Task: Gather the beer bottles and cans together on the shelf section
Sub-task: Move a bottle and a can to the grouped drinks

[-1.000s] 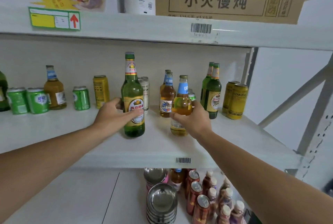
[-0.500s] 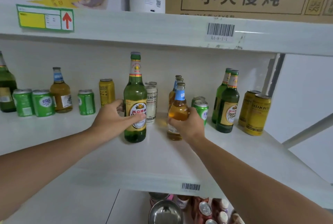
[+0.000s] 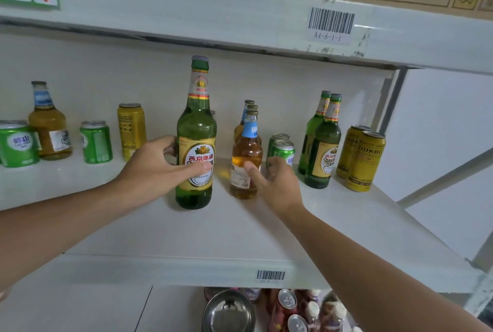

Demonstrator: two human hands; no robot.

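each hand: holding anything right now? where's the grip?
Left hand grips the tall green bottle at its label, mid-body. Right hand holds nothing: thumb beside the amber bottle, fingers loose.

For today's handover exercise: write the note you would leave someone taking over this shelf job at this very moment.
Left hand grips the tall green bottle, upright on the shelf.
Right hand is beside the amber bottle; grip unclear.
Done: bottles and cans cluster mid-shelf, with green bottles and gold cans to their right.
Left: bring over the left-side green cans, gold can and amber bottle.
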